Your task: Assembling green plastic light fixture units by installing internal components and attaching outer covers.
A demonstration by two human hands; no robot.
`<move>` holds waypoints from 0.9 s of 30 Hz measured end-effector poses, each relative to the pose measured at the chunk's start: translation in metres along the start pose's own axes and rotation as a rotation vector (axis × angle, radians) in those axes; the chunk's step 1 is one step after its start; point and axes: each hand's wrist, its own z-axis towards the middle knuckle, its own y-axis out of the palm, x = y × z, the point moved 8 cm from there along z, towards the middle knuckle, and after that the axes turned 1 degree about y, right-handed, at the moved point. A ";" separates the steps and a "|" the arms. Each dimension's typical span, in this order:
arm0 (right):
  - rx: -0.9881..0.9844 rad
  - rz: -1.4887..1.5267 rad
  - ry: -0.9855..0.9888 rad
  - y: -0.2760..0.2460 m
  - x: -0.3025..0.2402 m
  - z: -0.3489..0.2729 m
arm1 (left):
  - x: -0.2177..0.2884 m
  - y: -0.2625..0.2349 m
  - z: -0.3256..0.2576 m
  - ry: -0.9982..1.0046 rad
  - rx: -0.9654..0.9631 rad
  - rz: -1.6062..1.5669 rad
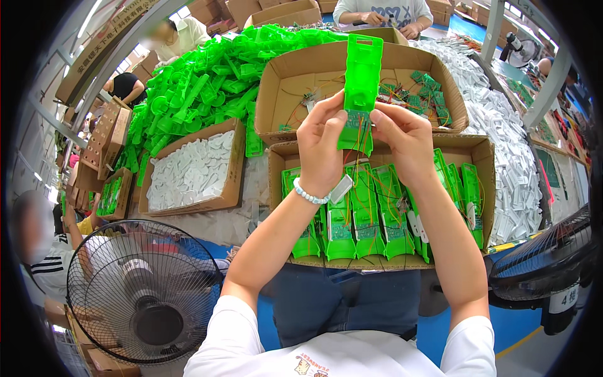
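Above the cardboard box of finished units [465, 154], both hands, left hand [321, 147] and right hand [405, 141], grip a translucent green plastic housing [361, 75], apparently seating its circuit board; careful wire tucking seems needed.

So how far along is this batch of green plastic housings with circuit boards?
Done: the near cardboard box holds a row of wired green housings. In hand: left hand and right hand hold one green plastic housing upright, board and wires at its base. Left: loose green circuit boards in the far box, and a heap of empty green shells.

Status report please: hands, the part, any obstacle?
Left hand and right hand both grip green plastic casing, upright. Wires hang beneath. Nothing blocking; box of finished units below.
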 end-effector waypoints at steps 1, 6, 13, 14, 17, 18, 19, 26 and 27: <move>0.006 -0.006 -0.010 0.000 -0.001 -0.001 | 0.001 0.000 0.000 0.002 0.007 -0.001; 0.012 -0.073 -0.041 0.003 -0.007 -0.004 | -0.003 -0.003 -0.001 -0.030 0.060 -0.037; 0.045 -0.166 -0.059 0.006 -0.009 -0.002 | -0.008 -0.009 0.004 -0.026 0.094 -0.088; 0.051 -0.107 -0.061 0.010 -0.011 0.001 | -0.006 -0.009 0.005 -0.024 0.102 -0.083; 0.041 -0.200 0.011 0.006 0.000 0.003 | 0.004 -0.011 0.013 0.047 0.115 -0.079; -0.030 -0.292 0.062 0.005 0.007 0.002 | 0.011 -0.010 0.017 0.076 0.093 -0.127; -0.033 -0.292 0.062 0.005 0.004 0.000 | 0.017 -0.010 0.019 0.103 0.073 -0.172; -0.472 -0.525 0.021 0.043 0.002 -0.015 | 0.019 -0.014 0.018 0.071 0.100 -0.162; -0.491 -0.605 0.015 0.048 0.003 -0.018 | 0.015 -0.015 0.018 0.072 0.099 -0.162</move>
